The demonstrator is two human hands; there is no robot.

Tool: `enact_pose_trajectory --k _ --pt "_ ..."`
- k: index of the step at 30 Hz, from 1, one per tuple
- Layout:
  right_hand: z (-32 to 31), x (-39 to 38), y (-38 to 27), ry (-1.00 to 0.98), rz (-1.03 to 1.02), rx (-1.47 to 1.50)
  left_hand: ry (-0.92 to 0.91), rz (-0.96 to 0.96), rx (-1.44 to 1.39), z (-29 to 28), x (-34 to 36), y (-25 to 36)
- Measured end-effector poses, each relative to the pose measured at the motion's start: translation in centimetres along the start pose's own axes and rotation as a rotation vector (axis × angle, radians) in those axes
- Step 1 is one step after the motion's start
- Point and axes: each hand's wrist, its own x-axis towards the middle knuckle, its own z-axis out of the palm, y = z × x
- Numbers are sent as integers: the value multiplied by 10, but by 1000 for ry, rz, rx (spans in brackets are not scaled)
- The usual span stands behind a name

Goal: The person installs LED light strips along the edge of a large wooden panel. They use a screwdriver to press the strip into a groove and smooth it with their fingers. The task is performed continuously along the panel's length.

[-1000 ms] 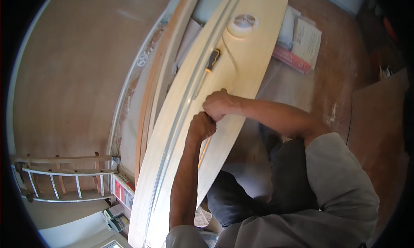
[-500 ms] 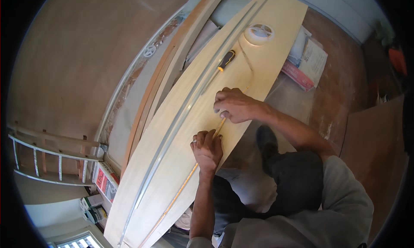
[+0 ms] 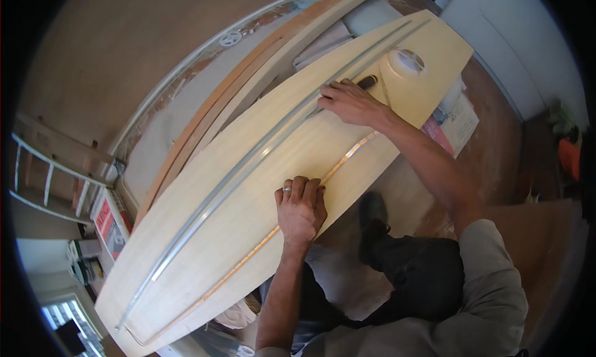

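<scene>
A long, pale wooden board (image 3: pixel 248 189) lies slantwise in front of me. Along its near side runs a groove with an orange-yellow LED strip (image 3: pixel 248 256) in it. My left hand (image 3: pixel 300 209), a ring on one finger, rests over this groove with bent fingers and thumb pressed together at the strip; the fingertips' contact is partly hidden. Farther up the board, my right hand (image 3: pixel 354 102) is closed over a screwdriver (image 3: pixel 368 81), and only the dark handle's end shows clearly past the fingers. Two grey metal strips (image 3: pixel 205 214) run lengthwise beyond my left hand.
A white reel (image 3: pixel 406 62) sits near the board's far end. Long timbers (image 3: pixel 230 90) lie along its left side. A ladder (image 3: pixel 48 177) is at the far left, a printed red-and-white box (image 3: pixel 112 223) near it. Packages (image 3: pixel 456 124) lie beyond the right edge.
My right hand has left the LED strip and moved up and away onto the screwdriver. My left hand stays at the strip. The whole view has shifted and turned.
</scene>
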Motion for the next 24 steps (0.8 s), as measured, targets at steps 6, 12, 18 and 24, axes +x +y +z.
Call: enact_pose_trajectory --k 6,12,18,24 --pt "-37 -15 6 47 -79 -84 -11 -9 -44 -1 3 3" --pt "-108 -26 -26 -151 -144 109 -18 -30 -30 -6 0 -2" --pt "-116 -59 -47 -568 -137 206 -32 -21 -63 -3 2 0" --pt "-113 -48 -62 -655 -74 202 -8 -1 -39 -1 -2 -4"
